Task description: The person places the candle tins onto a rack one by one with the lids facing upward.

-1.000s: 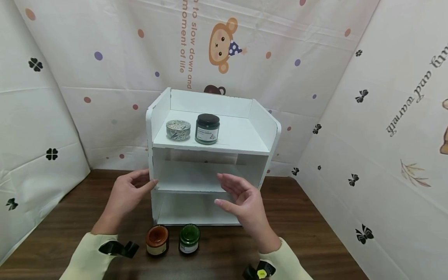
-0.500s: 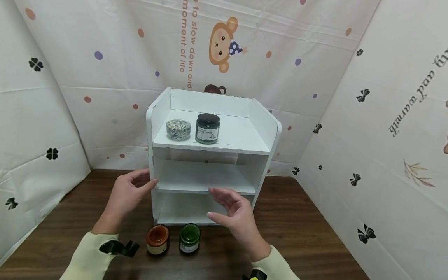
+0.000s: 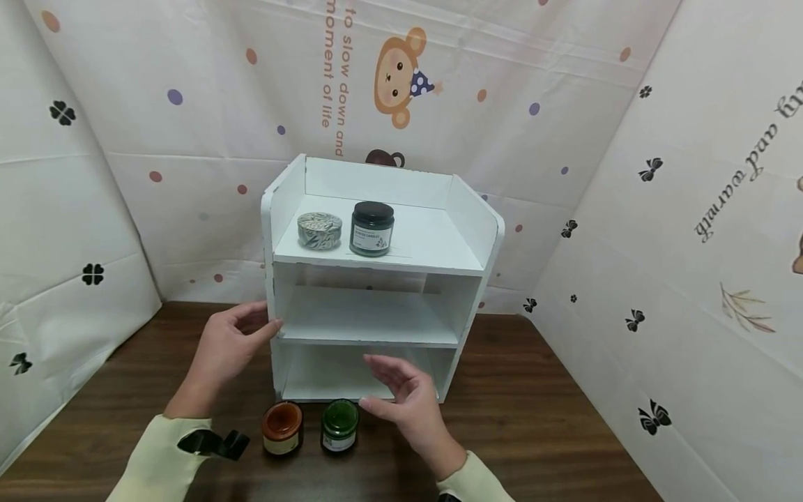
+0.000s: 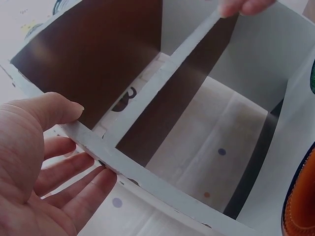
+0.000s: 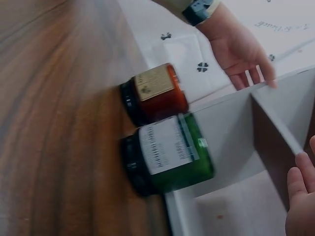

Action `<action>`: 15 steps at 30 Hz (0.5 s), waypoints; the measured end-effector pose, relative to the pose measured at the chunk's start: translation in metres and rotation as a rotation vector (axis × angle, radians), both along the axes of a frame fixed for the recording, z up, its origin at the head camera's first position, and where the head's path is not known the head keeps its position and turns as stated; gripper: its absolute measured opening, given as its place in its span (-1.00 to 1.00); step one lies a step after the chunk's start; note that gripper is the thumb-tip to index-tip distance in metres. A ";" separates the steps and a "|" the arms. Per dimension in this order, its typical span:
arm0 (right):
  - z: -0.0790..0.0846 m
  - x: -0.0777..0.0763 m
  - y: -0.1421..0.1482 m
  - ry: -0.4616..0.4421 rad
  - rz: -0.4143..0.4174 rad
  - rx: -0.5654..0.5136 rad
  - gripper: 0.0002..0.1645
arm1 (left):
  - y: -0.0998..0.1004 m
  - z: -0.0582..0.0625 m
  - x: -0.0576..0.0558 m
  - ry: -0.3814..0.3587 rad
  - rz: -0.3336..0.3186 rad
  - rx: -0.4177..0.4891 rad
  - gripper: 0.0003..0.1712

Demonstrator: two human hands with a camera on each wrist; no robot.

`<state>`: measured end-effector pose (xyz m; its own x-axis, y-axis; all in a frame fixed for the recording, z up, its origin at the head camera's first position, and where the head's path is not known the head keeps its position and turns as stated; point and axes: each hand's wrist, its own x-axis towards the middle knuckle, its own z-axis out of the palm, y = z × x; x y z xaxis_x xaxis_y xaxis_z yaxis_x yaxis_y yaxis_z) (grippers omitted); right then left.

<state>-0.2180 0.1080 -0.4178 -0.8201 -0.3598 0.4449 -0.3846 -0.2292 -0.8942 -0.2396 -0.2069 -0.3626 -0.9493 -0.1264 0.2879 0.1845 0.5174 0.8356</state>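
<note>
My left hand (image 3: 228, 345) holds the left side panel of a white three-tier shelf (image 3: 376, 267), thumb on the front edge and fingers along the outer side. My right hand (image 3: 404, 401), empty with fingers loosely bent, hovers before the bottom tier, its thumb close to the right of a green glass candle jar (image 3: 341, 422). Left of that stands an amber candle jar (image 3: 281, 427). Both rest on their black lids, bases up, as the right wrist view shows. On the top tier are a round patterned tin (image 3: 320, 231) and a dark candle jar (image 3: 373, 230) with a black lid.
The shelf stands on a dark wooden table (image 3: 533, 425), with both small jars just in front of its lower edge. White printed cloth (image 3: 207, 139) surrounds the table at the back and both sides.
My right hand has moved down and left, from in front of the middle tier to beside the green candle jar. The left hand keeps its place on the shelf.
</note>
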 end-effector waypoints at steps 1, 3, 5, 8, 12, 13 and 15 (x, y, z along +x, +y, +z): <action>-0.003 -0.001 0.000 0.001 0.001 0.003 -0.27 | 0.000 0.000 0.000 -0.001 0.000 -0.001 -0.29; -0.007 -0.002 -0.001 -0.009 0.002 0.005 -0.27 | 0.001 0.000 0.000 0.002 0.000 -0.001 -0.30; -0.012 -0.003 -0.002 -0.016 0.006 0.006 -0.27 | 0.001 0.000 0.000 0.005 0.001 0.002 -0.31; -0.018 -0.005 -0.002 -0.040 0.014 0.016 -0.27 | 0.001 0.000 0.000 0.011 0.005 0.004 -0.33; -0.025 -0.007 -0.004 -0.070 0.018 0.053 -0.29 | 0.001 0.000 0.001 0.019 0.009 0.007 -0.35; -0.027 -0.008 -0.005 -0.078 0.018 0.063 -0.29 | 0.001 0.000 0.001 0.019 0.009 0.008 -0.36; -0.030 -0.009 -0.006 -0.099 0.014 0.091 -0.29 | 0.001 0.000 0.001 0.017 0.007 0.008 -0.37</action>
<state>-0.2268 0.1017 -0.4479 -0.8529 -0.4070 0.3269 -0.2904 -0.1504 -0.9450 -0.2387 -0.2057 -0.3623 -0.9433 -0.1358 0.3029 0.1948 0.5122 0.8365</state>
